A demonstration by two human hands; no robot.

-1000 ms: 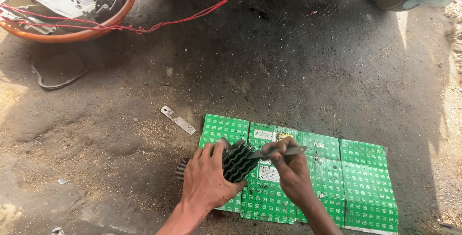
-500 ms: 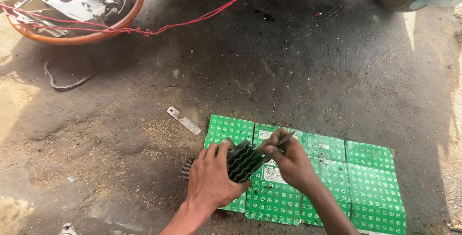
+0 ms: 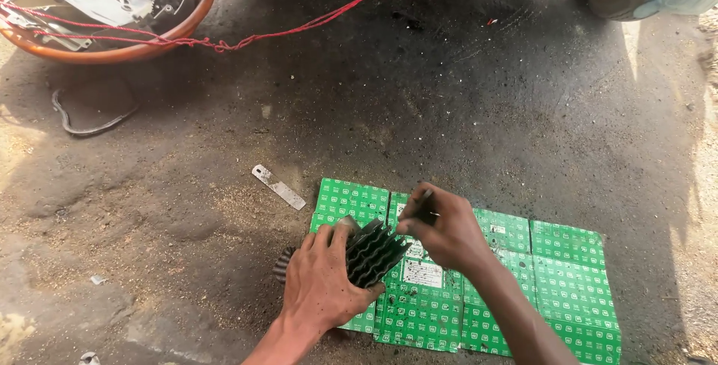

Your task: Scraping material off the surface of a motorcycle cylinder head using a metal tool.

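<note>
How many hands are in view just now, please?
2: the left hand grips the dark finned metal part on the green flattened carton; the right hand pinches a thin tool at its fins.

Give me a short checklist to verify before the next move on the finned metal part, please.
1. Left hand grips the finned metal part: ok.
2. Right hand holds a thin tool at the fins: ok.
3. Tool tip seated between the fins: cannot tell.
4. Part rests over the green cardboard, not bare dirt: ok.
5. Red string lies away from both hands: ok.
6. Loose metal strip lies on the ground, apart from the cardboard: ok.
</note>
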